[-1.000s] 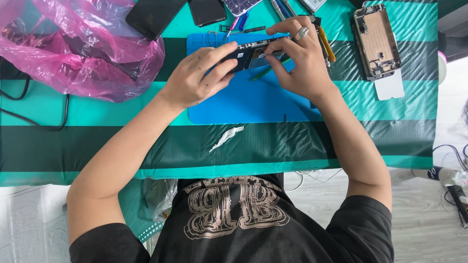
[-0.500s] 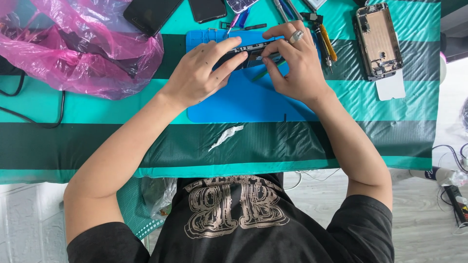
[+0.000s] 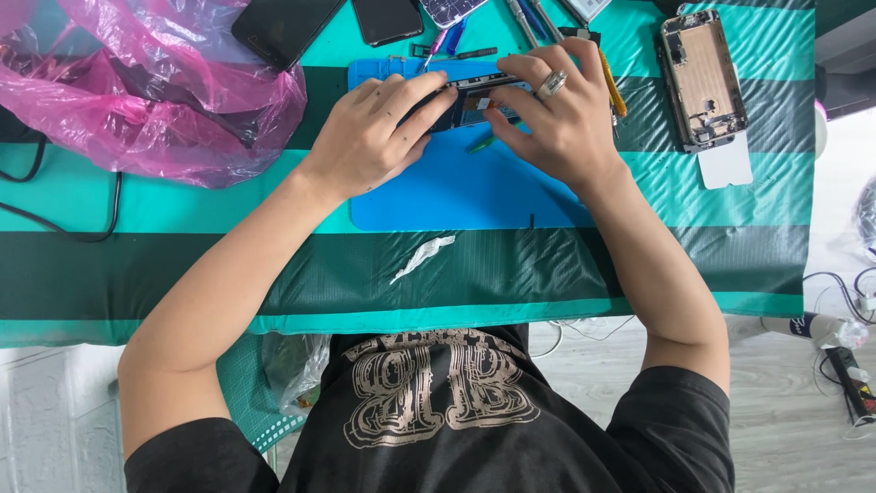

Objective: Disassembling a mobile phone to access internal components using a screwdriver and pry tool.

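Observation:
Both my hands hold a dark, opened phone (image 3: 470, 100) over the far part of a blue work mat (image 3: 465, 192). My left hand (image 3: 374, 132) grips its left end, fingers curled over the top edge. My right hand (image 3: 557, 114), with a ring on one finger, grips the right end, thumb pressed on the phone's inner side. Most of the phone is hidden under my fingers. A small green pick (image 3: 481, 143) lies on the mat just below the phone.
A pink plastic bag (image 3: 155, 100) lies at the left beside black cables (image 3: 55, 228). Two dark phones (image 3: 283, 27) and several hand tools (image 3: 529, 18) lie at the far edge. A stripped phone frame (image 3: 703, 78) sits on the right. A crumpled white scrap (image 3: 422, 256) lies near me.
Both hands and the phone have drifted slightly away from me toward the mat's far edge; the grip looks unchanged.

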